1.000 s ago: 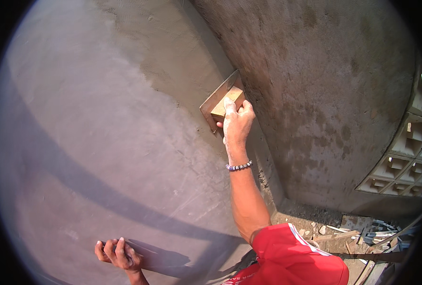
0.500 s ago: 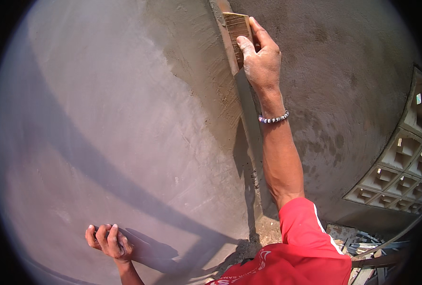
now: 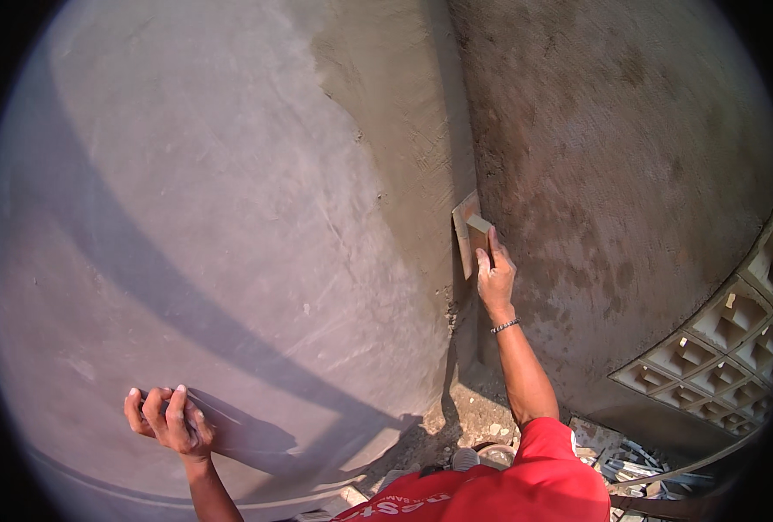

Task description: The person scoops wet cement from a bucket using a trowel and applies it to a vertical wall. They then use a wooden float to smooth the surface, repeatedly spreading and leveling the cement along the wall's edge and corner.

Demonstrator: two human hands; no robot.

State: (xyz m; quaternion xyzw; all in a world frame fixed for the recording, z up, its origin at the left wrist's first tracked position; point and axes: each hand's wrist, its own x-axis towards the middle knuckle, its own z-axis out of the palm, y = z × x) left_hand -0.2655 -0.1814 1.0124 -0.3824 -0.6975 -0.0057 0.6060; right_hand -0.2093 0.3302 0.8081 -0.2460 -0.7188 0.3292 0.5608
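Observation:
My right hand (image 3: 496,277) is closed around the handle of a wooden plastering float (image 3: 471,237). The float's flat board lies in the inner corner where two plastered walls meet, along a darker, damp-looking strip of plaster (image 3: 408,130). Over at the lower left, my left hand (image 3: 171,423) is raised close to the grey wall (image 3: 204,200), its shadow falling beside it. Its fingers are bent but apart, and nothing shows in them; whether the fingertips touch the wall I cannot tell.
To the right stands a rough brown-grey wall (image 3: 578,174) with a panel of pale ventilation blocks (image 3: 682,355). Low at the right lies a heap of scrap strips (image 3: 635,461). Below the corner is rubbly ground (image 3: 482,413) with a round container (image 3: 497,454).
My right hand has brought the float down the corner from the upper edge toward me. The view has shifted, while my left hand keeps its bent pose near the wall.

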